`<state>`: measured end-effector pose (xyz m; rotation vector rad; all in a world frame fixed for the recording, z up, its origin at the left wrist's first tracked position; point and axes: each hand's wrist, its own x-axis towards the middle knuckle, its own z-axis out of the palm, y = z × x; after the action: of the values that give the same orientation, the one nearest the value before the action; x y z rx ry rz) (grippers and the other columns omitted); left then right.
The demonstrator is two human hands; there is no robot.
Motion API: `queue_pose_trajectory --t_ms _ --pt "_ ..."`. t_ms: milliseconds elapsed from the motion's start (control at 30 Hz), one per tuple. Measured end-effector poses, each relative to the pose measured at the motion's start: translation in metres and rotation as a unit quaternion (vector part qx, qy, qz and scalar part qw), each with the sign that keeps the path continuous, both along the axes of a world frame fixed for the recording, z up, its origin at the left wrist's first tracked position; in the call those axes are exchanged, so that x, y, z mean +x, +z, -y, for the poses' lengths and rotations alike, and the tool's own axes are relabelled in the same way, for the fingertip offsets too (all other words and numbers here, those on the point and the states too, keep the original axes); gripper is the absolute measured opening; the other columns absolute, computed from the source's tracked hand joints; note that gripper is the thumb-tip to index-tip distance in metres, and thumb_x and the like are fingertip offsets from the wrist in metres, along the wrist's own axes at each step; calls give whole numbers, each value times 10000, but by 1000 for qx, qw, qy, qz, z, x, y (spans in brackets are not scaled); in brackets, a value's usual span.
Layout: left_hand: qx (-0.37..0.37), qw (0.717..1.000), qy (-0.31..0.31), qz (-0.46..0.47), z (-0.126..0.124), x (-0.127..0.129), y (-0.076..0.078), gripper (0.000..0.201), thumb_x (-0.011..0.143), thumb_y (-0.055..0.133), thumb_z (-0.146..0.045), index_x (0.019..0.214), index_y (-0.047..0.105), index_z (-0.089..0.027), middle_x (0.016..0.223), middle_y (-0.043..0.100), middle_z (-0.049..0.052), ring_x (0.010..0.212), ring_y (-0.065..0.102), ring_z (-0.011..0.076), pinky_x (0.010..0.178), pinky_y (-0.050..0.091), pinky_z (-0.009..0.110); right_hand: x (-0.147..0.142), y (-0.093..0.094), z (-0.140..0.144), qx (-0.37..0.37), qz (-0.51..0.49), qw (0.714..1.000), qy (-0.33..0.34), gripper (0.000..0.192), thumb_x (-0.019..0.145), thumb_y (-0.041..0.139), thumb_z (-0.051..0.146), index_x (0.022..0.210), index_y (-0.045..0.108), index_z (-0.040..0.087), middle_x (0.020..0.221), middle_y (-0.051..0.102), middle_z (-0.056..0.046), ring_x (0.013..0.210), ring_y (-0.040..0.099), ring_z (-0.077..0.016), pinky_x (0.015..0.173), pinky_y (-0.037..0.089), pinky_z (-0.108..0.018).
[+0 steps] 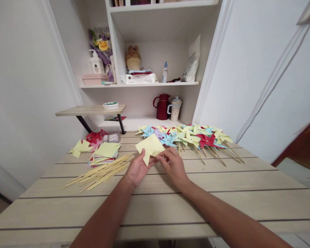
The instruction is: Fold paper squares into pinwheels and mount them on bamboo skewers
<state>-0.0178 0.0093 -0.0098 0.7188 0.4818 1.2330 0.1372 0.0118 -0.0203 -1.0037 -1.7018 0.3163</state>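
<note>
A pale yellow paper square (150, 144), cut in from its corners, is held up over the middle of the table. My left hand (138, 168) grips it from below, thumb on the front face. My right hand (172, 163) pinches its lower right corner between thumb and fingers. To the left lie a bundle of thin wooden sticks (100, 175) and a stack of coloured paper squares (105, 151). Finished paper pinwheels (188, 136) on sticks are heaped behind and to the right of my hands.
A loose yellow pinwheel shape (80, 148), red paper pieces (96, 136) and a clear plastic box (112, 137) sit at the far left. A small raised wooden shelf (90, 110) stands behind them. Against the back are a red jug (163, 107) and a cream cup (175, 109).
</note>
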Motion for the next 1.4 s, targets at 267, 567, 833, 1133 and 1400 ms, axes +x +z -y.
queue_pose_trajectory --t_ms 267,567,833,1133,1400 --pt "28 999 12 -30 1 1 -3 364 856 681 -291 1180 659 -128 1165 717 151 1120 652 275 1048 445 461 1 5 1 -41 -20 999 6 134 850 628 254 748 704 210 793 571 -40 748 560 -194 665 432 -325" --pt "70 996 11 -55 3 3 -6 475 776 766 -191 1236 651 -174 1178 720 124 1166 632 261 1104 386 427 2 5 -1 -48 -12 999 -5 131 817 669 264 698 690 212 764 567 -29 691 524 -179 646 411 -317" --pt "78 992 64 -81 2 6 -9 491 722 813 -231 1190 683 -161 1151 730 131 1140 646 275 1082 409 436 1 5 0 -47 0 999 -1 169 813 674 273 654 662 215 726 569 -25 668 507 -177 622 395 -309" --pt "90 982 115 -119 0 1 -3 462 718 808 -283 1143 702 -137 1132 734 136 1079 666 286 1024 453 441 5 11 3 -14 1 1000 -15 97 845 659 311 855 705 227 824 560 -42 709 524 -188 676 451 -335" --pt "137 899 230 -347 -5 -16 0 188 735 750 -342 782 764 -160 846 762 78 853 658 261 873 461 345 22 28 5 143 85 983 -81 640 830 700 363 1407 428 311 1357 408 -135 1288 420 -334 1046 352 -519"
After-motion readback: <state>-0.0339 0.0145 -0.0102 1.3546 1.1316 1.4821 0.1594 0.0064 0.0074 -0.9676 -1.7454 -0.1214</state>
